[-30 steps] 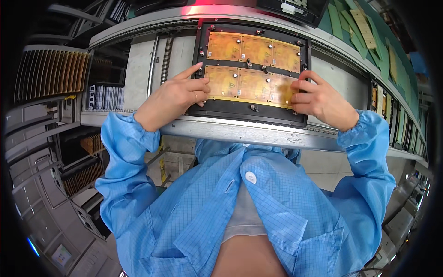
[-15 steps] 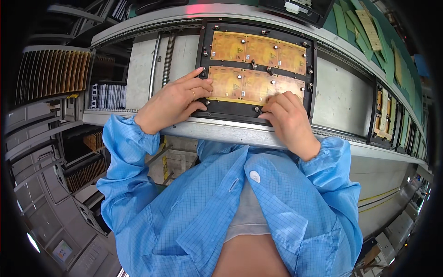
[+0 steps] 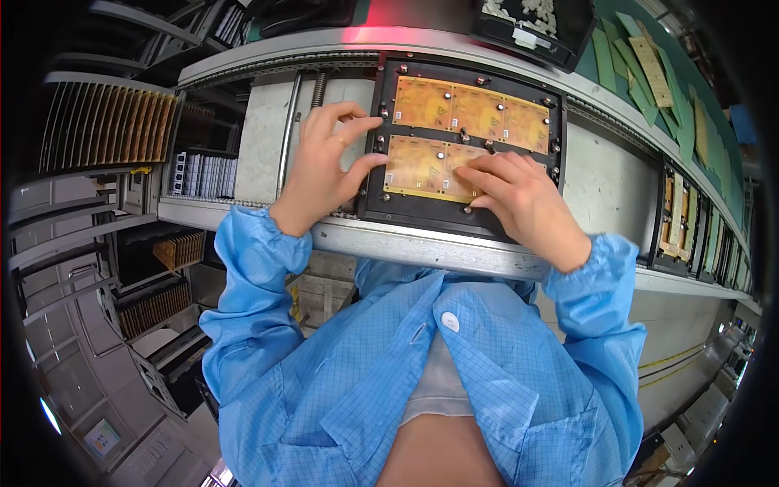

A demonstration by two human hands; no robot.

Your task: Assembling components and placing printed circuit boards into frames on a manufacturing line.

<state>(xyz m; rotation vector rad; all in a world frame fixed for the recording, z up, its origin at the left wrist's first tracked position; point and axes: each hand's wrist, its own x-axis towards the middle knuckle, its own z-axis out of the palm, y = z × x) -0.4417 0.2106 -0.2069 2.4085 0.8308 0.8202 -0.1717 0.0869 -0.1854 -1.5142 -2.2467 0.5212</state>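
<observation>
Two amber circuit-board panels, an upper panel [image 3: 477, 107] and a lower panel [image 3: 412, 169], lie in a black carrier frame [image 3: 422, 213] with small metal clips round their edges. My left hand [image 3: 326, 162] is at the frame's left edge, thumb and index finger spread apart around a left-side clip [image 3: 380, 144]; nothing shows between them. My right hand [image 3: 523, 193] reaches over the lower panel, its fingers stretched out and covering the panel's right part. Its thumb is close to a clip [image 3: 468, 209] on the near edge; whether they touch, I cannot tell.
The frame sits across a metal conveyor rail [image 3: 422, 253]. A black bin [image 3: 531, 39] of white pieces stands beyond it. Green strips [image 3: 637, 69] lie at far right, near another loaded frame [image 3: 675, 215]. At left are a rack of boards [image 3: 109, 122] and a threaded rod [image 3: 319, 89].
My left hand has moved up along the frame's left edge, fingers wider apart. My right hand's fingers have stretched from the near-edge clip over the lower panel. The whole view has shifted slightly.
</observation>
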